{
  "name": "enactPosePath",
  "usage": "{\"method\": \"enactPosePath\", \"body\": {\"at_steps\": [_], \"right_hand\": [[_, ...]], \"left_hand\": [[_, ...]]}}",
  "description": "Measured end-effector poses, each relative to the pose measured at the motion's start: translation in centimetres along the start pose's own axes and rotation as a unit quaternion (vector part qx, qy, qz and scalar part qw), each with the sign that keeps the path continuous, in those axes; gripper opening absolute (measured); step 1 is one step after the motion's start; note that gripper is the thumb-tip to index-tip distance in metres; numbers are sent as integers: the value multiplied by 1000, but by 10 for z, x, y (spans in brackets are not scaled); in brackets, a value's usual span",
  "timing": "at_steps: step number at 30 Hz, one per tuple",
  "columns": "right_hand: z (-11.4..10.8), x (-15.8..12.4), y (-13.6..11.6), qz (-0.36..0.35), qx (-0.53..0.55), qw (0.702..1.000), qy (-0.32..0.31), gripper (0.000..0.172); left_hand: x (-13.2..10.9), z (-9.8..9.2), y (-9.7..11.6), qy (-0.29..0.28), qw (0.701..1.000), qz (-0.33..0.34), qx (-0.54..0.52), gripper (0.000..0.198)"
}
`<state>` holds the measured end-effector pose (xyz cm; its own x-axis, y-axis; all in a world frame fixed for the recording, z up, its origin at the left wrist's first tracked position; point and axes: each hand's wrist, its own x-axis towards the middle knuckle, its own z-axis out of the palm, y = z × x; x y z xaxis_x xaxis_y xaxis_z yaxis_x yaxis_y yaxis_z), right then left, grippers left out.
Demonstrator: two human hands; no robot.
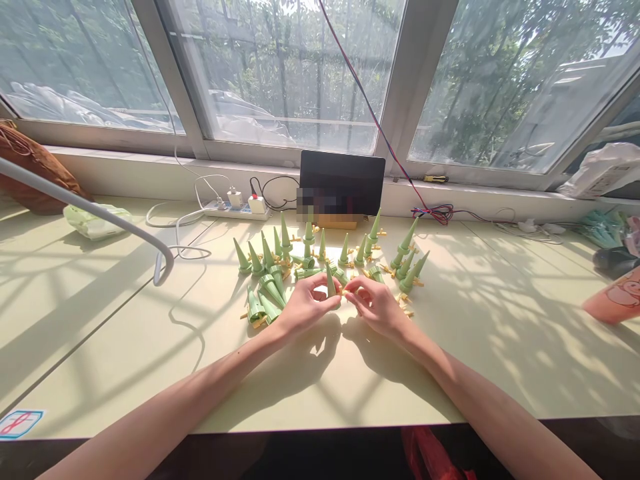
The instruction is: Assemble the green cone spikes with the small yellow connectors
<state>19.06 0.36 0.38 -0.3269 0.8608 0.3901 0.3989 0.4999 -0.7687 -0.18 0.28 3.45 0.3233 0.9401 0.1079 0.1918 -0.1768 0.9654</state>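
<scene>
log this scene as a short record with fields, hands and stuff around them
left hand: holds one green cone spike upright
right hand: pinches a small yellow piece at the spike's base
pile: more green spikes, some standing, some lying, just beyond the hands
surface: pale yellow table
behind: dark screen, power strip, windows
right edge: pink cup

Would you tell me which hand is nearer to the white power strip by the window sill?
Left. The left hand lies below and slightly right of the power strip; the right hand sits farther right.
</scene>
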Motion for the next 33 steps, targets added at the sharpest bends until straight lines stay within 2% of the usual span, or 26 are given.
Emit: {"method": "enactPosePath", "body": {"at_steps": [8,16,23,33], "right_hand": [[1,-1,3,2,-14,1000,-6,15],[2,0,3,-2,-25,1000,-4,16],[2,-1,0,8,-29,1000,-2,16],[3,-3,-2,4,-19,1000,7,15]], "left_hand": [[1,-1,-7,-10,999,32,31,22],[-2,1,-10,2,994,80,72,9],[-2,2,-18,37,974,171,145,4],[2,3,-31,80,928,309,192,12]]}}
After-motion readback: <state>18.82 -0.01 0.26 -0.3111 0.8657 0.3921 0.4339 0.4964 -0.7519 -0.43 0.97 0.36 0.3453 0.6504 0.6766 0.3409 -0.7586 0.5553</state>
